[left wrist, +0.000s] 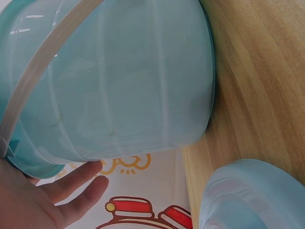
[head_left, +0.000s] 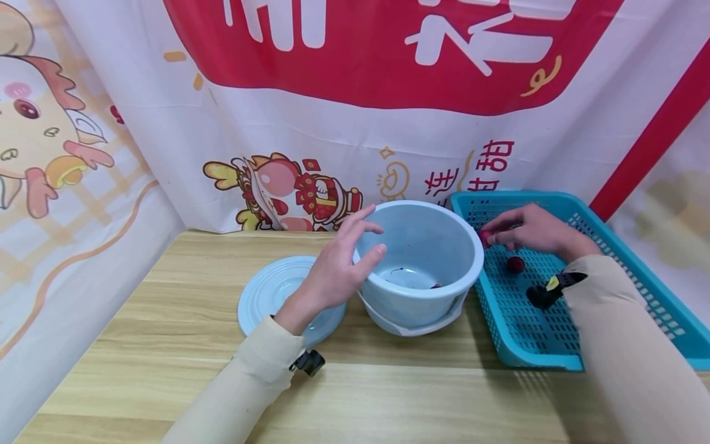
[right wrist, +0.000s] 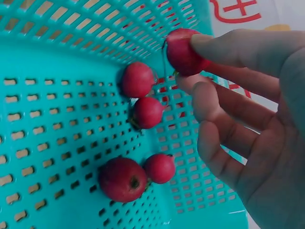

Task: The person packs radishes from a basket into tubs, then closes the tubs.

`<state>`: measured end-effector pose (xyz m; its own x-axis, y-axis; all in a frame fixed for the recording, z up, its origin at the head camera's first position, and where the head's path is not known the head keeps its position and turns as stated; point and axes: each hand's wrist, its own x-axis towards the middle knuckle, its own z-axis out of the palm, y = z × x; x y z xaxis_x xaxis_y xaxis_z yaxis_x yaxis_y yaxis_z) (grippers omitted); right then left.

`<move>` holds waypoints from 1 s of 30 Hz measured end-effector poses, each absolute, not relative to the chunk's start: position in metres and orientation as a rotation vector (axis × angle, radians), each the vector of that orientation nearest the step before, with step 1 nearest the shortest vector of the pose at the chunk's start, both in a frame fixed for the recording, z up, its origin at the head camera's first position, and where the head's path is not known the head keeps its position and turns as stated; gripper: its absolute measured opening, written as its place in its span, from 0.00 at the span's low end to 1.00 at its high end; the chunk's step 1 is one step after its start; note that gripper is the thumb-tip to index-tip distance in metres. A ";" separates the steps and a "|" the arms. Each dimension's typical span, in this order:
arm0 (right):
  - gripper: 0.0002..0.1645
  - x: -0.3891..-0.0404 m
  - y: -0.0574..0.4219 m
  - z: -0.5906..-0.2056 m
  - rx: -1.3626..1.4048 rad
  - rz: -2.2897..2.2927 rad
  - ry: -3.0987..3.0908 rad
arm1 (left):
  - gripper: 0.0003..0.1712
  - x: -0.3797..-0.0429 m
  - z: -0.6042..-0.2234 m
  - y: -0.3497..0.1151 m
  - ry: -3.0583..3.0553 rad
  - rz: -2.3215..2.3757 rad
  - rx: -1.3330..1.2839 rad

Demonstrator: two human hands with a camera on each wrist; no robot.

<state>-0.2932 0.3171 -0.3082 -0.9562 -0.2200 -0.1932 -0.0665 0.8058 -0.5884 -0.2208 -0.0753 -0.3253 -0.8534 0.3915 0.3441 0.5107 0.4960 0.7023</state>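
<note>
My right hand [head_left: 535, 231] pinches a small round red radish [right wrist: 183, 51] between thumb and fingers, above the turquoise basket [right wrist: 52, 57] and close to the bucket's right rim. Several other red radishes [right wrist: 124, 180] lie on the basket's floor below this hand. The light blue bucket [head_left: 410, 311] stands upright left of the basket. A small dark red thing [head_left: 436, 286] shows at its bottom, mostly hidden by the front wall. My left hand [head_left: 339, 265] is at the bucket's left rim with its fingers extended; whether it touches the rim I cannot tell.
A round light blue lid [head_left: 257, 302] lies on the wooden table [head_left: 183, 308] left of the bucket, partly under my left forearm. The bucket's handle [left wrist: 43, 57] hangs down its front side. A printed cloth [head_left: 310, 135] hangs behind the table.
</note>
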 end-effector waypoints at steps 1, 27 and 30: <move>0.31 -0.292 0.316 -0.307 -0.212 -0.902 2.744 | 0.26 -0.221 -0.325 -0.075 -2.595 -1.289 -0.787; 0.41 -0.283 0.303 -0.290 -0.168 -1.118 2.780 | 0.26 -0.222 -0.326 -0.075 -2.580 -1.306 -0.795; 0.42 -0.282 0.301 -0.290 -0.180 -1.142 2.784 | 0.26 -0.222 -0.326 -0.075 -2.579 -1.310 -0.801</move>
